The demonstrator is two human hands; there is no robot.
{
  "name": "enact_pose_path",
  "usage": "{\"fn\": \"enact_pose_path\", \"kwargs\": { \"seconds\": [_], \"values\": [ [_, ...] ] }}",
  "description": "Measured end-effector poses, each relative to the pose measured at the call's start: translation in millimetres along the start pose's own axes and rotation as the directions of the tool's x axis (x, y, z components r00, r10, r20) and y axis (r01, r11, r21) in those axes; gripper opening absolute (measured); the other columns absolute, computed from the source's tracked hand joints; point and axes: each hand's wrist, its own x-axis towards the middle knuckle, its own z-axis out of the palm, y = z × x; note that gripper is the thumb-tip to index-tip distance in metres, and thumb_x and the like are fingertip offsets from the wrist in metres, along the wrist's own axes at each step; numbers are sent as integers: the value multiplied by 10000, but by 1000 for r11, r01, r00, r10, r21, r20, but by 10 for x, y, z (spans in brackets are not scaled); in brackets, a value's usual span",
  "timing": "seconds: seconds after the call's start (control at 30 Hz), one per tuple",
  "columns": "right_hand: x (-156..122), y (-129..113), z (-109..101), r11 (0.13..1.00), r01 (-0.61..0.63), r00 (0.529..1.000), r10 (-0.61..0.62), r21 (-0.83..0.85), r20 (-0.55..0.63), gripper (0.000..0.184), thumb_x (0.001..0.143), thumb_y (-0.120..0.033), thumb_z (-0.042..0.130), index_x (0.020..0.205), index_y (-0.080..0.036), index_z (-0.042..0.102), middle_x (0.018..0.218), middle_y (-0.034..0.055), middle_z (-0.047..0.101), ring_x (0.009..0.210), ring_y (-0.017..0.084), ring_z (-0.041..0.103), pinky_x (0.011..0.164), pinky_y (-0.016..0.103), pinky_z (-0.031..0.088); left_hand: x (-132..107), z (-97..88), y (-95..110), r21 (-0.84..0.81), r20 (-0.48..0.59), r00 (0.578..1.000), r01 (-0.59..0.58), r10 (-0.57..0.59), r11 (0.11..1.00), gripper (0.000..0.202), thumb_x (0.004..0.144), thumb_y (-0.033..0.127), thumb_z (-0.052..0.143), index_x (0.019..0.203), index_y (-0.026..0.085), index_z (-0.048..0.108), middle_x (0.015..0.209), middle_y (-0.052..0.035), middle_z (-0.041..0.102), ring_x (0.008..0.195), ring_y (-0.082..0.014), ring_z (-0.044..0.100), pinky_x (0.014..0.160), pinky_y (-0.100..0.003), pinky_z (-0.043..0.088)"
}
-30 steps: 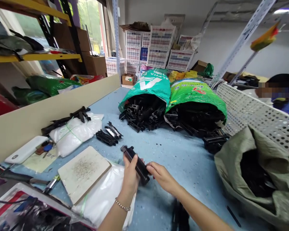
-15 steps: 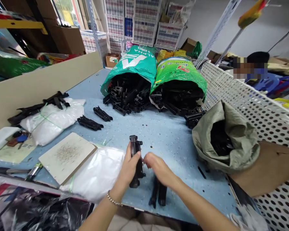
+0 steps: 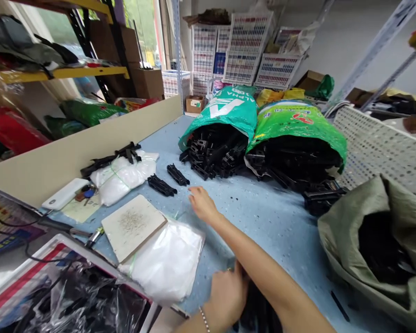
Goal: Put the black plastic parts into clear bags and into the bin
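My right hand [image 3: 203, 204] reaches over the blue table, fingers stretched forward and holding nothing I can see. Just beyond its fingertips lie two long black plastic parts, a nearer one [image 3: 162, 185] and a farther one [image 3: 178, 174]. Low in the view, my left hand [image 3: 227, 296], with a beaded bracelet on its wrist, is beside dark parts [image 3: 260, 307] at the table's front edge. Its fingers are blurred and partly hidden behind my right forearm, so its grip does not show.
A teal bag [image 3: 225, 108] and a green bag [image 3: 298, 122] spill black parts at the back. An olive sack [image 3: 346, 236] stands right. On the left are clear plastic bags [image 3: 173, 259], a square board [image 3: 133, 226], a white power bank-like block [image 3: 65, 193] and a wrapped bundle [image 3: 125, 180].
My right hand has left the black part held in my left hand and moved forward and left. My left hand has dropped toward the front edge. The view has turned left.
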Motion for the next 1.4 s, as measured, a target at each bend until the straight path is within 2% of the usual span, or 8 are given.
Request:
{"fn": "enact_pose_path", "kwargs": {
  "seconds": [0.1,0.27,0.4,0.53,0.8,0.97,1.13,1.4],
  "values": [
    [564,-217,183,999,36,999,-36,16,-7,471,937,-151,377,1405,-209,389,1510,138,312,1322,266,348,1001,396,351,33,-10,-69,49,73,997,-43,40,998,262,798,426,545,721,226,696,644,-177,676,617,-341,653,626,-442,472],
    [747,-26,172,993,98,994,-101,71,36,471,853,-44,452,1255,-260,571,1339,82,520,1186,241,490,985,373,389,357,-514,-219,-248,2,996,86,-88,965,185,759,382,622,855,260,722,741,-114,688,773,-314,656,733,-427,468],
    [157,291,33,984,89,993,-99,157,57,473,800,-14,500,1215,-225,582,1181,71,586,1079,186,563,930,299,442,751,-1100,-161,-840,-178,926,33,-333,542,450,767,437,671,1156,226,588,1023,-85,654,949,-213,626,865,-344,476],
    [-854,447,-161,906,132,977,-188,402,103,402,854,-119,521,1228,-266,535,1172,52,586,1030,169,582,881,301,478,964,-1291,-1,-983,52,911,119,-409,141,393,784,502,651,996,179,583,881,-66,639,768,-170,632,708,-292,520],
    [-1389,534,-482,992,123,966,-118,9,-232,361,964,-473,340,921,-191,560,887,94,602,862,223,546,767,354,436,272,-778,355,-860,270,941,331,-205,388,513,709,535,706,1080,208,572,706,45,542,483,-68,479,450,-196,393],
    [-1547,437,-426,991,32,991,-14,130,-134,477,1005,-433,178,780,-216,539,713,25,571,666,159,519,638,282,398,254,-860,392,-830,246,929,349,-276,436,467,701,579,688,909,175,581,708,14,591,493,-93,528,471,-216,427],
    [-1974,220,-219,940,326,942,-332,-105,-48,364,979,-428,335,843,-194,578,840,84,622,793,221,534,700,340,393,398,-871,310,-820,233,906,378,-353,430,522,721,620,645,929,141,628,804,-69,672,631,-158,615,598,-270,494],
    [-2235,364,67,909,367,930,-352,-200,106,196,922,-280,463,754,-221,546,717,42,609,661,197,529,612,329,347,386,-803,-60,-520,-74,997,-11,-33,854,341,768,337,663,1086,218,674,1259,-117,604,1249,-287,482,1143,-417,246]
  ]
}}
